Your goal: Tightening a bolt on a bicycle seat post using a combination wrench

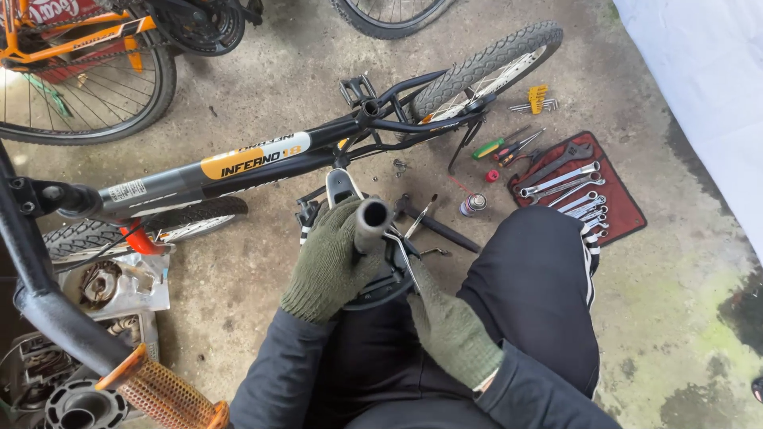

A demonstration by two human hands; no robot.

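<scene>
My left hand (328, 262), in an olive knit glove, is wrapped around a grey metal seat post (372, 216) whose open tube end points up at the camera. My right hand (449, 326), gloved the same way, reaches under the post and grips the black saddle (381, 292) and its clamp. Both rest over my lap. A small black bicycle (262, 163) lies on its side on the concrete just beyond my hands, with its rear wheel (485, 67) at the upper right.
A red tool roll (616, 214) with several spanners lies right of the bike, beside screwdrivers (497, 147), hex keys (536, 99) and a small spray can (473, 205). An orange bicycle (79, 48) stands upper left. Handlebar with an orange grip (159, 393) and parts trays (119, 286) sit lower left.
</scene>
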